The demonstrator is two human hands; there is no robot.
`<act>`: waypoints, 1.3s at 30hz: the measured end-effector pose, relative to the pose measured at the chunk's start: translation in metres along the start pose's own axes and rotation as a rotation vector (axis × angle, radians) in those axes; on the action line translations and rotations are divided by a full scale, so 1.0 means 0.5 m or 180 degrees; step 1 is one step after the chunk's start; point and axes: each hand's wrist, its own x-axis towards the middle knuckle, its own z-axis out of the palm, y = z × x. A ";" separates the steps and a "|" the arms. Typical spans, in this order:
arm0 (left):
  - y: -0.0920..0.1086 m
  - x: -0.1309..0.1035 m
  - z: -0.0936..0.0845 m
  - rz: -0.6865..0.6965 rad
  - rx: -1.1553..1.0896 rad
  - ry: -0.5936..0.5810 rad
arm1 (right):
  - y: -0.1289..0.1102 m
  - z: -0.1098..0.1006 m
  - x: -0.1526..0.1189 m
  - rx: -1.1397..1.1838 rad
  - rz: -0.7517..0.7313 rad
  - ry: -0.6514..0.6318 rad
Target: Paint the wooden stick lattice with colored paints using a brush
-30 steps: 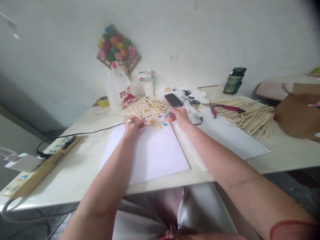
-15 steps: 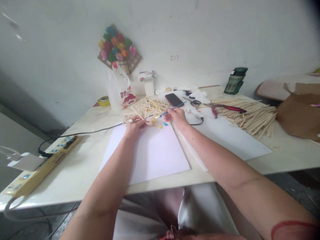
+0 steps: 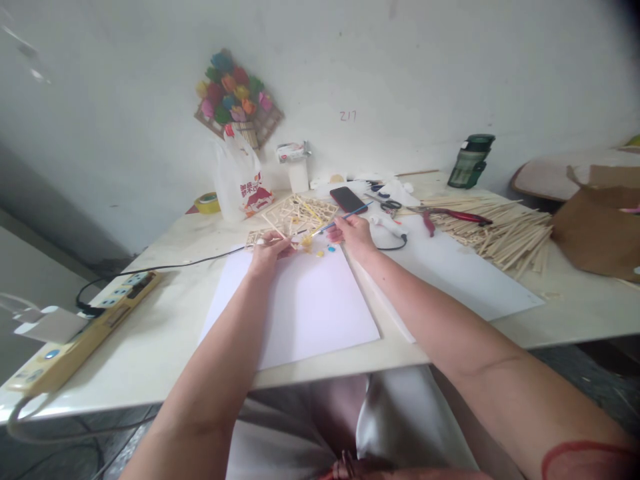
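My right hand [image 3: 354, 235] is closed around a blue-handled paintbrush [image 3: 345, 217], its tip pointing down to the left. Under that tip is a small yellow-painted piece [image 3: 307, 243], too small to make out in detail. My left hand [image 3: 274, 249] pinches the piece at its left edge, above the far end of a white sheet of paper [image 3: 305, 300]. Dabs of yellow paint [image 3: 321, 253] and blue paint [image 3: 331, 249] lie just in front of the brush. Behind my left hand, a lattice of thin wooden sticks [image 3: 295, 212] rests on the table.
A phone [image 3: 349, 199], scissors [image 3: 390, 205], a white glue gun [image 3: 387, 225] and red-handled pliers [image 3: 463, 217] lie behind and right of my right hand. Loose wooden sticks [image 3: 515, 237] spread at right. A power strip [image 3: 95, 327] sits at left, its black cable [image 3: 185, 262] crossing the table.
The brush tip has shifted very slightly over the yellow piece. Both hands otherwise keep the same place and grip.
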 end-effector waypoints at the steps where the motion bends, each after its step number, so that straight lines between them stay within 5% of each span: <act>1: 0.000 0.000 0.000 -0.0008 0.0000 0.0009 | -0.001 -0.002 0.001 -0.0004 -0.0009 0.0016; 39: 0.000 0.003 0.000 -0.0009 -0.0021 -0.0011 | -0.002 -0.001 0.000 0.0067 0.0040 0.0099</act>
